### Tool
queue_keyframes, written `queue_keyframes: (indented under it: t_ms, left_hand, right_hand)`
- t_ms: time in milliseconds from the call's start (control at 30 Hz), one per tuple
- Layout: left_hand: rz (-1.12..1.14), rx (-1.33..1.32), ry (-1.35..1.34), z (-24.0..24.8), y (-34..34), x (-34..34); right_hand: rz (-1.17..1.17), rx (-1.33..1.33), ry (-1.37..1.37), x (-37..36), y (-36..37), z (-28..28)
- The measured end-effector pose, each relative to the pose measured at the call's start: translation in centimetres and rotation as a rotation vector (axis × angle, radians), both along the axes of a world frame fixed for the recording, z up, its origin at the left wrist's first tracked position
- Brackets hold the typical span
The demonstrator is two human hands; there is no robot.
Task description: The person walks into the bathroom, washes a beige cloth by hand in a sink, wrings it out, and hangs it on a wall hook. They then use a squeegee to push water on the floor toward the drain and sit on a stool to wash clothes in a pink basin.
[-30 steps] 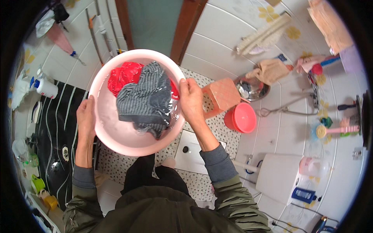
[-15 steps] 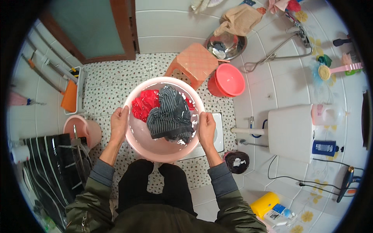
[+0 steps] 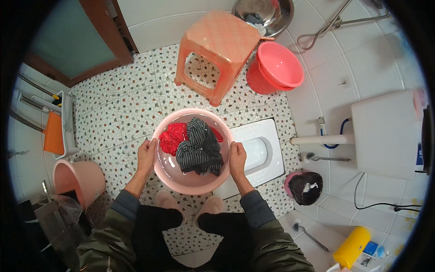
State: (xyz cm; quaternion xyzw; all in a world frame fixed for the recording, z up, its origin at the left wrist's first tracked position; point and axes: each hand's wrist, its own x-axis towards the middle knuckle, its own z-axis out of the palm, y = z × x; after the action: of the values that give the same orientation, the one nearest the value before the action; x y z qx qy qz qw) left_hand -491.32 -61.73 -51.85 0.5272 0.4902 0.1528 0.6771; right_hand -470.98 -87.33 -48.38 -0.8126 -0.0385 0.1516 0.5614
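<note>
Between my two hands is a round pink basin (image 3: 170,179) with water in it. Soaking inside are a dark grey striped garment (image 3: 197,152) and a bright red cloth (image 3: 173,138), partly under the grey one. My left hand (image 3: 146,156) grips the basin's left rim, fingers curled round it. On the opposite side my right hand (image 3: 237,158) holds the right rim in the same way. The basin is held level, above the floor and in front of my feet. The undersides of the fingers are hidden.
An orange plastic stool (image 3: 222,38) stands ahead, beside red buckets (image 3: 278,68) and a steel bowl (image 3: 276,18). A squat toilet (image 3: 258,152) lies right of the basin, near a lined bin (image 3: 306,188). Pink bucket (image 3: 86,179) at left; white cistern (image 3: 385,131) on the right wall.
The basin, still in both hands, now appears smaller and farther down, away from my body's view. My view has shifted, so the stool and buckets look larger and my feet show.
</note>
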Motion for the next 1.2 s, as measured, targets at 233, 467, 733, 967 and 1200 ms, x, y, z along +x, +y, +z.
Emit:
queue_keyframes:
  t_ms: [233,467,733,967,1200]
  left_hand:
    - [0.023,-0.063,0.017,-12.3,-1.0,3.5]
    - [-0.014,0.04,0.049,-20.0,0.0,5.8]
    - [0.031,-0.035,0.038,-19.3,0.7,7.0]
    - [-0.089,-0.123,0.148,-21.0,0.9,6.5]
    - [-0.184,0.538,0.476,-23.8,0.1,7.2]
  right_hand:
    - [0.014,-0.027,-0.047,3.9,-0.7,-14.0]
    - [0.037,-0.086,-0.019,7.6,0.6,-21.2]
    - [0.105,-0.168,-0.148,9.9,2.1,-23.2]
    - [0.164,-0.52,-0.176,11.8,1.4,-21.3]
    - [0.091,-0.548,-0.486,4.8,4.9,-18.3]
